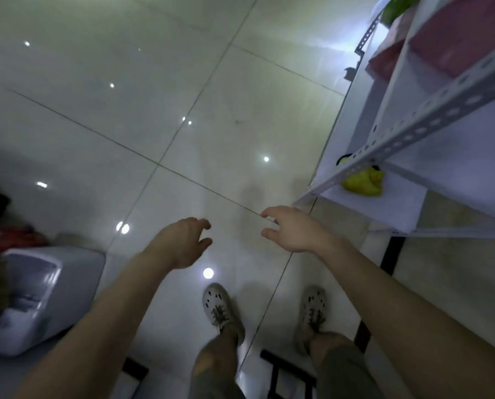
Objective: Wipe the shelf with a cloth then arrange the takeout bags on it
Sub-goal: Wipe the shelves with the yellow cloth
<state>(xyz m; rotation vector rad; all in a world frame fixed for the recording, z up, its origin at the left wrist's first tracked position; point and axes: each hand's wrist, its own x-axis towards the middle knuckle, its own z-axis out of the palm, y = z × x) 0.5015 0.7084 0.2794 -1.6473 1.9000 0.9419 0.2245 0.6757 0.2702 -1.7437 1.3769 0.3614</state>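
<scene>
Hands are held empty over the floor: left hand [183,243] and right hand [292,228], fingers loosely curled. Yellow cloth [362,184] is seen on the shelf [384,208], near the right hand, untouched.

A blurred grey-white box [39,295] sits lower left on the glossy tiled floor [125,96], which mirrors small lights.

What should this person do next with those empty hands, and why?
Probably reach the right hand toward the crumpled yellow cloth-like thing lying on the white slotted-metal shelf: both it and the left hand hold nothing, and wiping needs a cloth first.
</scene>
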